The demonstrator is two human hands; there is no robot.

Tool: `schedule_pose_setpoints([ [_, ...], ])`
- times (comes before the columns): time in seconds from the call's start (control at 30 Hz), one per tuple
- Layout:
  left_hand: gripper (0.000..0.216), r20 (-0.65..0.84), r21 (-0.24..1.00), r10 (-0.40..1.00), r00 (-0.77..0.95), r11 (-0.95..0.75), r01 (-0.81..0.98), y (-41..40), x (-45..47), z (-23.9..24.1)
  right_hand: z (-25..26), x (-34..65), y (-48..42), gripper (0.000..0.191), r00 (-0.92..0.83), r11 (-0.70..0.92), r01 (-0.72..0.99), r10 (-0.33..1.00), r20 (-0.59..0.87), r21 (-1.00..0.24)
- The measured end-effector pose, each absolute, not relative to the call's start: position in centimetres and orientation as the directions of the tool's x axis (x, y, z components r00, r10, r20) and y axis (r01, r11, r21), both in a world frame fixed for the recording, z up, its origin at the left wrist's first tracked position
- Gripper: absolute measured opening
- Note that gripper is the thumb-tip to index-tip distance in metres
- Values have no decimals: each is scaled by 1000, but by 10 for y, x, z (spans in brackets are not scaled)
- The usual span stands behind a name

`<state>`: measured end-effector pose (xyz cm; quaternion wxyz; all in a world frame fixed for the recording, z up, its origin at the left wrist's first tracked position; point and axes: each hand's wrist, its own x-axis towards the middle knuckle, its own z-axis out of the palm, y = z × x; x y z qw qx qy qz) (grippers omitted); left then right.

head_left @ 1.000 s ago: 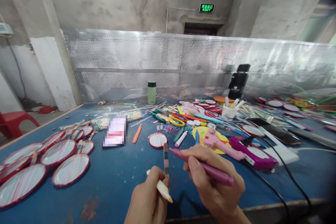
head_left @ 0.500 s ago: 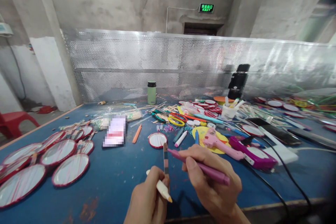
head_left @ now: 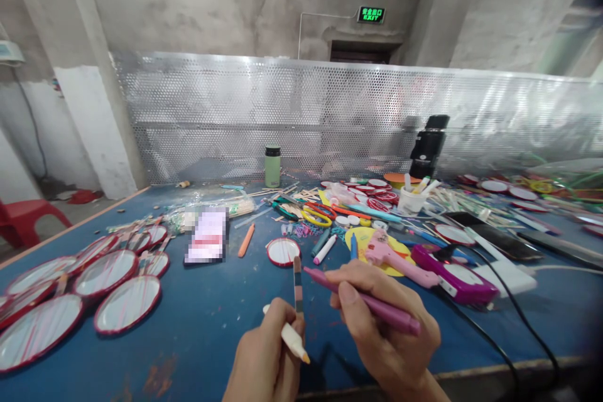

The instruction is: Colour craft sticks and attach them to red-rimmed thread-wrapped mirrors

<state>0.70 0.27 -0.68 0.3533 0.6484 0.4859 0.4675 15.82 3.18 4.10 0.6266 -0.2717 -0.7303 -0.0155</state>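
Observation:
My left hand (head_left: 266,358) is closed at the bottom centre, pinching a thin wooden stick (head_left: 297,282) with coloured bands that stands upright. The same hand also holds a white marker (head_left: 289,336) with an orange tip. My right hand (head_left: 389,333) is wrapped round a purple marker (head_left: 362,301) in a writing grip. The marker's tip points left, right beside the stick. Both hands hover over the near edge of the blue table (head_left: 202,320).
Several round red-rimmed discs (head_left: 127,303) lie at the left. A small red-rimmed disc (head_left: 283,251), loose markers, scissors and sticks clutter the middle. A pink glue gun (head_left: 393,257), a purple device (head_left: 455,273) with black cables, a green bottle (head_left: 272,166) and a perforated metal panel stand behind.
The right hand and purple marker shifted slightly up and left, then back. The left hand and stick have hardly moved.

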Motion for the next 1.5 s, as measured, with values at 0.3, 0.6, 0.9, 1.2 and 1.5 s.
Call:
schedule_pose_setpoints([
  [0.3,27,256,918,964,70,-265,296,4,8,-10,41,158,30,22,-65,850,419,378,923,-319],
  [0.6,29,242,917,965,98,-260,301,4,7,-7,42,157,31,22,-99,851,433,372,923,-296],
  [0.9,28,257,916,962,98,-274,294,3,8,-7,41,158,31,21,-112,857,429,365,924,-287],
  [1.2,27,276,911,958,81,-287,296,3,8,-8,43,157,31,21,-121,852,444,364,923,-278],
  [1.5,28,252,923,964,90,-267,277,3,9,-9,47,156,29,21,-117,856,444,349,930,-265],
])
